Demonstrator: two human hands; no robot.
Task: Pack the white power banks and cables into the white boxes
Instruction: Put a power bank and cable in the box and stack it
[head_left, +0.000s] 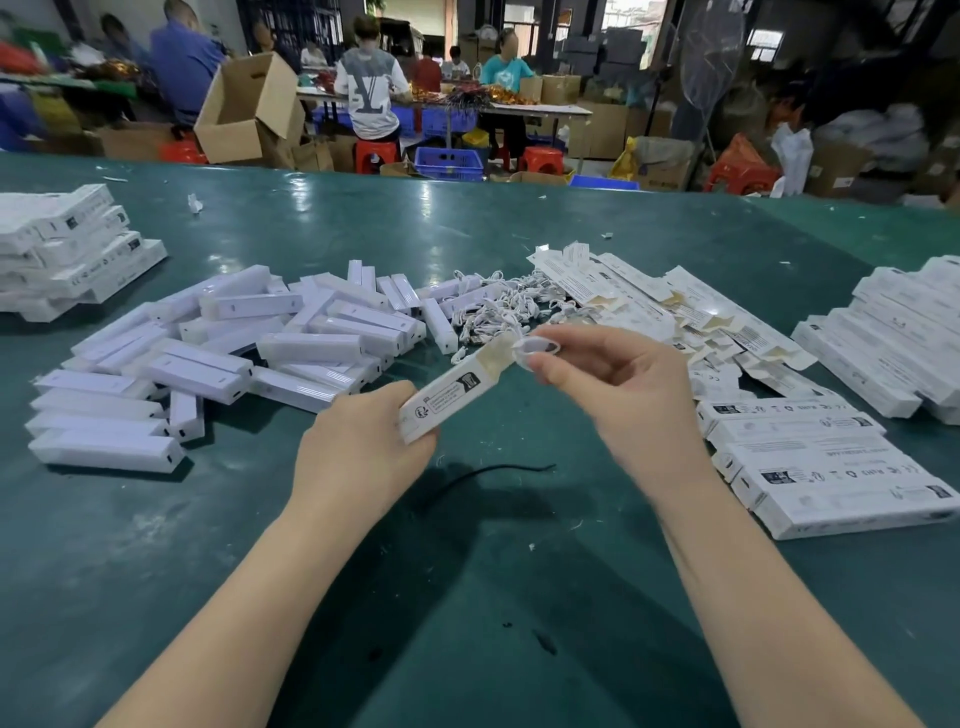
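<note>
the left hand (363, 441) grips a white box (447, 397) tilted above the green tabletop (467, 597). the right hand (618, 384) pinches a coiled white cable (535, 347) at the box's open end. loose power banks (234, 353) lie in a heap to the left, flat boxes (649, 306) to the right.

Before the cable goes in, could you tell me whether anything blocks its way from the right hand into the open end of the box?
Nothing visible: the right hand pinches the coiled cable at the open end of the box gripped by the left hand.
</note>
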